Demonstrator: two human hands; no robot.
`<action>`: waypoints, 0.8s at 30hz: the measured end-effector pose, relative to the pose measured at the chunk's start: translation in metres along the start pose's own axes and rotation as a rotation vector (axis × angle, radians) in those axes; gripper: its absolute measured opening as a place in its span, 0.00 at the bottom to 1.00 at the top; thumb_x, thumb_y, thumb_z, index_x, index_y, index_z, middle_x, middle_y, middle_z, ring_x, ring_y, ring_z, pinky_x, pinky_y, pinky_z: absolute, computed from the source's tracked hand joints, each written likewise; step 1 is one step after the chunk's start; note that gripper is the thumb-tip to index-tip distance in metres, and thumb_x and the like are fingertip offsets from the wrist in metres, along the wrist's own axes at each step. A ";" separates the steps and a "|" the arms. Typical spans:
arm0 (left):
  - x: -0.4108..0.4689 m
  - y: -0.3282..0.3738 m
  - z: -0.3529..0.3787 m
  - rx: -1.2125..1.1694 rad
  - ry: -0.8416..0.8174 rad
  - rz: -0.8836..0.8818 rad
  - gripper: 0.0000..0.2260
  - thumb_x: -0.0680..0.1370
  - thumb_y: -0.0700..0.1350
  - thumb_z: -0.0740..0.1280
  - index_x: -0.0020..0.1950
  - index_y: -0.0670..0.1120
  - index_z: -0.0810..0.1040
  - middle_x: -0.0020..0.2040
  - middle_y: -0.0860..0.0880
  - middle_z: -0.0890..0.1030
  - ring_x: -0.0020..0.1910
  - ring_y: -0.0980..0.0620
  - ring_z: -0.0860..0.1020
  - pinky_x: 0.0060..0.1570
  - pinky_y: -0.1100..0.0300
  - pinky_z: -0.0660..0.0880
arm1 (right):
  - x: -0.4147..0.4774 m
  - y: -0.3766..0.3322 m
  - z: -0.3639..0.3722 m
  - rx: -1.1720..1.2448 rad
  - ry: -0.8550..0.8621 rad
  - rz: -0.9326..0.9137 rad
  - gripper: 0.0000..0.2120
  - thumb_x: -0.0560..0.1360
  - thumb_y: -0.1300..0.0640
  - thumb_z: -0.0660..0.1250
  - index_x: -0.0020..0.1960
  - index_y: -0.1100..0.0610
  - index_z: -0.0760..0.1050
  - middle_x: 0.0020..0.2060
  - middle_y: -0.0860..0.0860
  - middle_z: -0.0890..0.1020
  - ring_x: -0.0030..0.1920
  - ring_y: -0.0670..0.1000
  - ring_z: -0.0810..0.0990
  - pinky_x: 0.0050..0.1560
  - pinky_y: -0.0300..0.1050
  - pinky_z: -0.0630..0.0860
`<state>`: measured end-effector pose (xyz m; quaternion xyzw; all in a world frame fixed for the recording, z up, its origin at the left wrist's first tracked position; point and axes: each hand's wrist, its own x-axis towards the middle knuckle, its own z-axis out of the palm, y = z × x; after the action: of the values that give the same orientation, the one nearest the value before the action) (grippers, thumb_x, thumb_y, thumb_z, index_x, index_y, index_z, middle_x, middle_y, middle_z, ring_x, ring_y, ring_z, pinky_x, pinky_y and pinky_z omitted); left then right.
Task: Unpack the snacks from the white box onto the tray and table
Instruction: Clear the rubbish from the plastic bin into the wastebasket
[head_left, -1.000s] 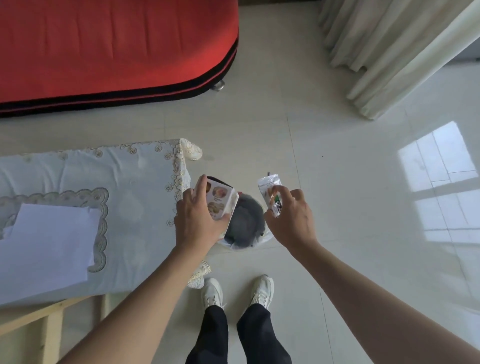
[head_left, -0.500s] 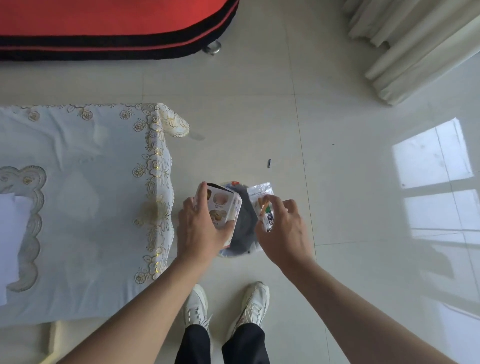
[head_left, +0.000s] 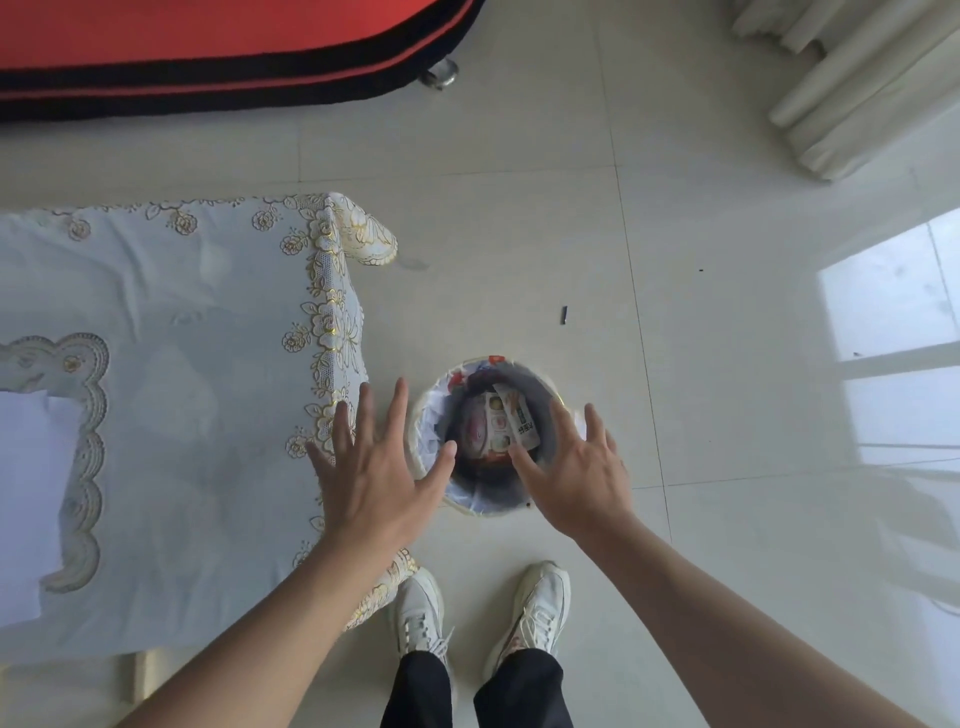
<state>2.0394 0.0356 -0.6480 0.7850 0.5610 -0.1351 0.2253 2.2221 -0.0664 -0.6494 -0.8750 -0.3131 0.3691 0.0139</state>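
A round bin (head_left: 550, 410) with a white liner stands on the floor right of the table. Inside it lie a white box (head_left: 488, 428) with food pictures and a small wrapper (head_left: 519, 421). My left hand (head_left: 376, 467) hovers over the bin's left rim, fingers spread and empty. Over the right rim my right hand (head_left: 574, 470) is likewise spread and holds nothing.
The table (head_left: 171, 395) with a white, gold-embroidered cloth is at left, with a white sheet of paper (head_left: 26, 493) at its left edge. My shoes (head_left: 483, 608) stand just below the bin. A red sofa (head_left: 208, 36) is behind, curtains (head_left: 852, 78) top right.
Both hands let go: the box from my left hand and the wrapper from my right now lie in the bin. The fingers of both hands have spread open.
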 end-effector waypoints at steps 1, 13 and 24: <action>0.000 0.000 -0.004 0.014 0.000 0.012 0.40 0.73 0.76 0.46 0.82 0.62 0.39 0.85 0.49 0.45 0.83 0.42 0.47 0.76 0.31 0.52 | -0.001 0.001 -0.003 -0.026 -0.001 0.000 0.40 0.75 0.29 0.56 0.81 0.42 0.49 0.82 0.56 0.51 0.81 0.59 0.51 0.76 0.64 0.60; -0.015 0.016 -0.083 0.048 0.026 0.180 0.43 0.71 0.77 0.41 0.83 0.61 0.40 0.85 0.52 0.45 0.83 0.47 0.44 0.79 0.36 0.48 | -0.045 -0.021 -0.084 -0.217 0.140 -0.152 0.39 0.77 0.28 0.52 0.82 0.42 0.44 0.83 0.53 0.47 0.82 0.57 0.45 0.80 0.62 0.49; -0.080 0.039 -0.244 0.052 0.085 0.286 0.46 0.69 0.78 0.42 0.84 0.58 0.45 0.85 0.51 0.47 0.83 0.47 0.44 0.80 0.42 0.44 | -0.171 -0.072 -0.219 -0.338 0.332 -0.232 0.42 0.76 0.25 0.48 0.82 0.44 0.41 0.83 0.55 0.45 0.82 0.60 0.41 0.79 0.66 0.46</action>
<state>2.0390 0.0826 -0.3930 0.8674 0.4490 -0.0826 0.1978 2.2358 -0.0581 -0.3627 -0.8717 -0.4618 0.1589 -0.0393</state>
